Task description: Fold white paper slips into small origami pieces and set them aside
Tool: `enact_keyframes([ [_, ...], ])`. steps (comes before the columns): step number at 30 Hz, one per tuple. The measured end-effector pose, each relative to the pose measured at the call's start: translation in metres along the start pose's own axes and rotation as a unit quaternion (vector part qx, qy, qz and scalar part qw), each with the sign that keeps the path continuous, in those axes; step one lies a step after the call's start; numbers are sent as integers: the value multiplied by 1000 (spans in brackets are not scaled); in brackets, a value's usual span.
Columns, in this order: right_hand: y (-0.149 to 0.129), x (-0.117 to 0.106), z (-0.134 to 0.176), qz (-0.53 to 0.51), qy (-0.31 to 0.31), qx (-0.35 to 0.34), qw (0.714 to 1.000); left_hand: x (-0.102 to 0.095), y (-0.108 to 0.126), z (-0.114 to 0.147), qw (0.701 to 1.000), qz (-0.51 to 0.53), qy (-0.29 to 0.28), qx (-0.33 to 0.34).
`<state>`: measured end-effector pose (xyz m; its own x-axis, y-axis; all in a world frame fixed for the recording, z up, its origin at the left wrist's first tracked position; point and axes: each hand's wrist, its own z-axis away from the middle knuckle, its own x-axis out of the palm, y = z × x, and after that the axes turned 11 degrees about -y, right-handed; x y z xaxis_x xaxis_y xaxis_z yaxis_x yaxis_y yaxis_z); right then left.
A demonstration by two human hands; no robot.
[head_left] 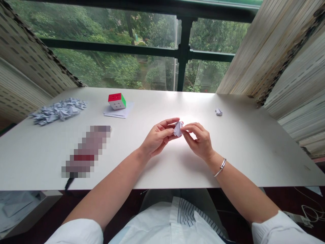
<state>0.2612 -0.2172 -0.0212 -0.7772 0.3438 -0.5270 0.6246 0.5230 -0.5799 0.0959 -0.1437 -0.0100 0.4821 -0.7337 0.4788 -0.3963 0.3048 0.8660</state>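
A small piece of folded white paper [178, 129] is held up between my two hands, a little above the white table. My left hand [160, 135] pinches it from the left with thumb and fingers. From the right, my right hand [198, 138] grips its edge between thumb and forefinger, a bracelet [220, 167] on that wrist. Another small folded paper piece [218, 112] lies off to the right on the table. A heap of folded paper pieces [61, 110] sits at the far left.
Flat white sheets [114, 114] lie under a puzzle cube [117, 101] at the back left. A blurred-out oblong object [87, 152] with a dark strap lies at the left. The white table [243, 152] ends at a window [122, 64] with curtains [251, 44] on both sides.
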Motion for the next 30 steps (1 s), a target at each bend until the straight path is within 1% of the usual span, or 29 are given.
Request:
enact_keyframes([
  [4,-1,-1,-1,-58,-7,40,997,-1,0,0,1000,-5,-3,-8],
  [6,1,0,-1,-98,1,69,993,-1,-1,0,1000,-13,-2,-14],
  [9,5,2,-2,-183,15,123,975,0,-2,0,999,-27,2,-20],
  [13,7,1,-3,-268,8,174,948,0,-2,0,998,-47,5,-32],
  [16,6,0,-5,-290,5,182,940,-1,-2,0,998,-55,4,-36],
  [30,4,1,-5,-311,3,192,931,-1,-3,0,997,-62,6,-37],
])
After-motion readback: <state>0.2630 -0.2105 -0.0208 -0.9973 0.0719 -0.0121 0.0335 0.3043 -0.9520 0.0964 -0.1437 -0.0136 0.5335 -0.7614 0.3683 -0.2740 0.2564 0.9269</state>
